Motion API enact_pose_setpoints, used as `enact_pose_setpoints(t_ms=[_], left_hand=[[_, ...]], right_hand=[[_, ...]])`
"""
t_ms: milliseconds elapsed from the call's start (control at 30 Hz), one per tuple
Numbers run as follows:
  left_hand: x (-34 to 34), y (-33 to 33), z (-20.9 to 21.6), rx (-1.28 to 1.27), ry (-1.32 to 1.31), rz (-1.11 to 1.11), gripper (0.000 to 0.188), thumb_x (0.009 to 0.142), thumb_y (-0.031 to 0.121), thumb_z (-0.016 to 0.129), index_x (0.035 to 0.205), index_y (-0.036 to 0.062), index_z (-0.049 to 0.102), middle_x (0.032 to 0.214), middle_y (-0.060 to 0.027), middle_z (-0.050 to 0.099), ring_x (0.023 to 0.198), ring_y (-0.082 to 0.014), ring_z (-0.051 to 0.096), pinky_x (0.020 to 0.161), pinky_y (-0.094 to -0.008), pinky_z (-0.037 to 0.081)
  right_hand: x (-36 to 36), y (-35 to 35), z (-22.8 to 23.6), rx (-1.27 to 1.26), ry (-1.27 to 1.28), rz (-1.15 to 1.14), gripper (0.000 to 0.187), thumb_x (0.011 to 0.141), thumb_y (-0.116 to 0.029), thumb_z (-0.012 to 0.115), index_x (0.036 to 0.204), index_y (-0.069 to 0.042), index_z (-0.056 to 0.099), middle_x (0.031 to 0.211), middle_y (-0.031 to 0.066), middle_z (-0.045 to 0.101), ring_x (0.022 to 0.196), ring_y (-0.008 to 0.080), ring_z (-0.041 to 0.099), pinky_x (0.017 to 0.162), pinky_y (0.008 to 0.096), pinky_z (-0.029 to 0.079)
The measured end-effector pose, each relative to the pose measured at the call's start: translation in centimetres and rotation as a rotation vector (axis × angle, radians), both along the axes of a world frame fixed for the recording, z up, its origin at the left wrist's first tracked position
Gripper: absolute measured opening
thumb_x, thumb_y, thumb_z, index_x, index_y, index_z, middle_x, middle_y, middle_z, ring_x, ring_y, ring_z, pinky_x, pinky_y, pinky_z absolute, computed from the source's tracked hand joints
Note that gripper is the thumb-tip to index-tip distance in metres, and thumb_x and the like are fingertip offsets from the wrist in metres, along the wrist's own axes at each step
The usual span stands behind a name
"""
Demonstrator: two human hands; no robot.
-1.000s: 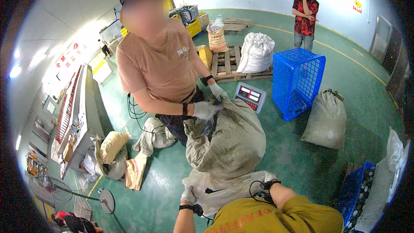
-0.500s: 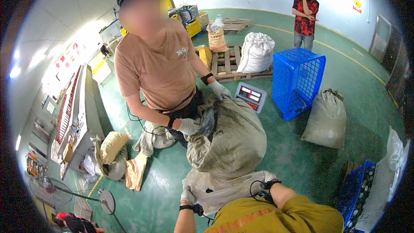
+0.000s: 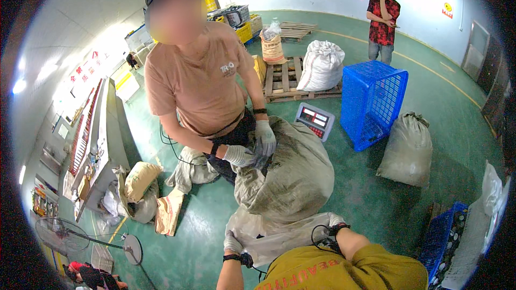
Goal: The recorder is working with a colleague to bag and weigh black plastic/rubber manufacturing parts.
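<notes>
In white gloves, my left hand [image 3: 233, 243] and my right hand [image 3: 336, 220] are closed on opposite sides of a pale, translucent plastic bag [image 3: 282, 236], stretched between them in front of me. Just beyond it, and touching it, bulges a large grey woven sack [image 3: 301, 177] with dark stains. A co-worker in a tan shirt stands across from me. Both of that person's gloved hands [image 3: 244, 153] are together at the gathered dark mouth of the sack. Part of my right hand is hidden by a dark cord and strap at the wrist.
Behind the sack is a scale display [image 3: 314, 121]. To the right stand a tipped blue crate [image 3: 357, 107] and a tied sack [image 3: 407, 150]. A pallet [image 3: 285, 78] holds a white sack [image 3: 321, 67]. Several sacks [image 3: 142, 182] lie left, near a fan [image 3: 63, 233]. Another person stands behind.
The co-worker's hand on the right has come down and inward along the sack to meet the other at its mouth. My hands keep their hold on the plastic bag.
</notes>
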State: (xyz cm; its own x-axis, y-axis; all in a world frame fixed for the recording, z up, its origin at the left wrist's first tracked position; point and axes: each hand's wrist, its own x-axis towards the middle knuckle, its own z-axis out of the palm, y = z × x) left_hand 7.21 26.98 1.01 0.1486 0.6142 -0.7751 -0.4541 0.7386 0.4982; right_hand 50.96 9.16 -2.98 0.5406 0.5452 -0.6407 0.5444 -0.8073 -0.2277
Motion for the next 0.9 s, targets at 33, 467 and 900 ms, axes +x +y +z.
enact_pose_setpoints(t_ms=[33,467,900], left_hand=[[-0.1,0.0,-0.1,0.013,0.011,0.007,0.056,0.093,0.046,0.038,0.128,0.0031,0.047,0.125,-0.0115,0.054,0.112,-0.0265,0.051,0.1,-0.0353,0.037],[-0.2,0.4,1.5,0.022,0.018,0.062,0.059,0.093,0.052,0.03,0.132,0.0087,0.043,0.131,-0.0089,0.049,0.119,-0.0277,0.045,0.104,-0.0411,0.032],[1.2,0.4,4.3,0.027,0.037,0.03,0.062,0.09,0.057,0.032,0.131,0.0122,0.045,0.131,-0.0067,0.05,0.12,-0.0295,0.044,0.104,-0.0467,0.03]], right_hand=[[-0.1,0.1,0.0,0.0,0.001,0.0,0.036,0.091,-0.032,0.038,0.112,-0.012,0.06,0.119,0.0105,0.058,0.107,0.0319,0.056,0.089,0.0428,0.046],[-0.5,0.2,-0.3,0.007,-0.002,0.0,0.036,0.092,-0.031,0.037,0.112,-0.012,0.059,0.119,0.0106,0.058,0.107,0.0321,0.056,0.089,0.0429,0.045],[-0.2,0.3,-1.7,0.075,0.003,-0.088,0.037,0.093,-0.031,0.035,0.112,-0.012,0.059,0.12,0.0106,0.058,0.108,0.0322,0.056,0.089,0.0431,0.045]])
